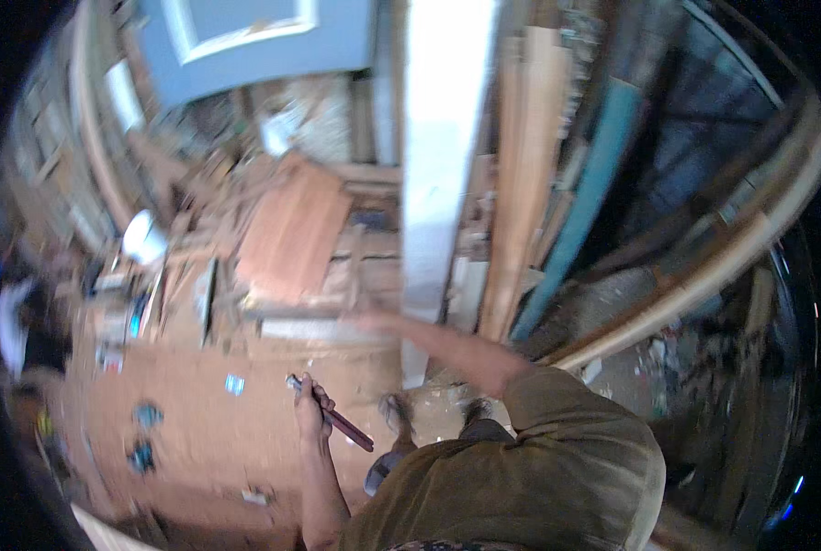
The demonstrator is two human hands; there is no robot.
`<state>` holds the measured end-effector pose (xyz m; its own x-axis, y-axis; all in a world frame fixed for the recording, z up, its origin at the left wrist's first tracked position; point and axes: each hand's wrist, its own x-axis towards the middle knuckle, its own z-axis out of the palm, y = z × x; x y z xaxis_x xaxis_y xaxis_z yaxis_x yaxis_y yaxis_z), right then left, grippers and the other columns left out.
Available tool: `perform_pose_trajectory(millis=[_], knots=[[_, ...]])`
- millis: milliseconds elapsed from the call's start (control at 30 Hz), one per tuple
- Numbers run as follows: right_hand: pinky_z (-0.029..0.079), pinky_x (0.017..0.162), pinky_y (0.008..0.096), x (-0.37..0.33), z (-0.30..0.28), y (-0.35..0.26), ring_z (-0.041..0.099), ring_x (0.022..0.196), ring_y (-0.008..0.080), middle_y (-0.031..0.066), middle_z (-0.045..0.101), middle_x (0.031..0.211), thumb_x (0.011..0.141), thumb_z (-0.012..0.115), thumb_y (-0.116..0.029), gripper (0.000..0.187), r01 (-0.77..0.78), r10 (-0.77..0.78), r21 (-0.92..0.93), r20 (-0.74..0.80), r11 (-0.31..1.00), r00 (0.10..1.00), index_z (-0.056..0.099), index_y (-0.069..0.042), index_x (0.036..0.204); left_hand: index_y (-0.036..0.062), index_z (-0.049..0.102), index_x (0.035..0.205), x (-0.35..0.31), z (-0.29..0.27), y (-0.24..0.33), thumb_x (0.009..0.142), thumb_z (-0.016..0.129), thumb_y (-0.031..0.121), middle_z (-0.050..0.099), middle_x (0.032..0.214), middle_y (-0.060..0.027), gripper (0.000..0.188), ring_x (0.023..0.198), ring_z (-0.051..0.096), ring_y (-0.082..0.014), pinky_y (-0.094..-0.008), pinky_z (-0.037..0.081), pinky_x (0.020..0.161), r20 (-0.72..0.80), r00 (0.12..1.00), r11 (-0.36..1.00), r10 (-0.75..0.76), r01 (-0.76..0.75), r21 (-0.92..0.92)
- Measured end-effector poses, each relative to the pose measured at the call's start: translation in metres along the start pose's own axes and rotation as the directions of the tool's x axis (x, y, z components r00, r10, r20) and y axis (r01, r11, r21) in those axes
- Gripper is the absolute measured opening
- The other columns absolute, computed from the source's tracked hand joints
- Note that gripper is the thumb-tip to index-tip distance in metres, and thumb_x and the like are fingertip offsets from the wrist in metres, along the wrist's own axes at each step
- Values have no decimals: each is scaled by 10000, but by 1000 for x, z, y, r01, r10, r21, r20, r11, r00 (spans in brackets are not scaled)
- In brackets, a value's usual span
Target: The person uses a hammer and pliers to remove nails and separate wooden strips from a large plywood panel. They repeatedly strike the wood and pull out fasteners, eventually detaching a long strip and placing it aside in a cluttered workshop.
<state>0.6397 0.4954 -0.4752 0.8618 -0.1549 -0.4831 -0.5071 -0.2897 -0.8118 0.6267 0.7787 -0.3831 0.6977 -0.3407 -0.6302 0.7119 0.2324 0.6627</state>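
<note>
- The left hand (314, 409) is wrapped round a hammer-like tool (351, 432), its metal end up and to the left, its dark reddish handle slanting down to the right
- The tool is held above the brown floor (199, 367), well apart from the timber
- The right hand (369, 320) is stretched forward near the right end of a pale strip (305, 329); blur hides its fingers, so I cannot tell whether it grips, touches or hovers
- A long white plank (447, 165) runs away from the person just beyond that hand, with brown planks (521, 184) and a teal plank (580, 211) to its right
- A reddish-brown board (296, 230) lies past the strip, beside a heap of scrap wood, with a white bucket (144, 239) to the left
- As to progress, I judge this an early or in-between stage: the tool is already in hand, but it meets no wood
- Any work with the tool on the wood appears left to do; no finished joint can be made out
</note>
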Motion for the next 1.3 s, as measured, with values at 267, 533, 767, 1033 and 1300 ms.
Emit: perform_pose_trajectory(millis=[267,533,767,1033,1300], knots=[[514,535,283,-279,-67,-86,622,676,108,70,682,923,967,662,-314,360,57,-165,444,209,894,964,618,11,1115,60,550,950,-25,215,7,1039,457,472,678,923,-154,432,894,660,-270,-408,511,854,702,712,981,-13,-125,146],[468,494,237,-531,-164,-88,579,631,65,47,675,860,967,674,-246,343,313,-84,311,-577,897,813,594,-12,1203,-12,531,1305,-158,423,-37,1053,325,524,650,1236,-179,627,1125,617,-246,-397,458,1028,962,-206,838,-178,-544,38],[502,663,304,-718,-256,-110,591,735,105,74,637,825,951,653,-143,337,-381,-35,-125,-971,916,235,584,-10,1254,-56,429,1424,-259,610,-85,996,605,369,567,1331,-191,629,1171,588,-227,-364,446,1038,984,-154,729,87,-663,-168],[492,946,529,-814,-395,-100,560,1114,525,409,464,1265,819,608,-6,769,-943,-277,-168,-957,289,86,299,-67,1521,-72,535,1303,-347,761,-118,889,730,371,682,1133,-227,637,1041,670,-280,-357,499,906,917,-114,678,383,-639,-363],[477,932,505,-813,-426,-113,591,1062,460,317,528,1193,848,533,-10,711,-982,-416,-187,-890,-35,184,325,-69,1525,-52,673,1090,-347,772,-136,922,675,267,735,1008,-191,360,980,707,-258,-352,507,860,919,-125,709,374,-600,-370]])
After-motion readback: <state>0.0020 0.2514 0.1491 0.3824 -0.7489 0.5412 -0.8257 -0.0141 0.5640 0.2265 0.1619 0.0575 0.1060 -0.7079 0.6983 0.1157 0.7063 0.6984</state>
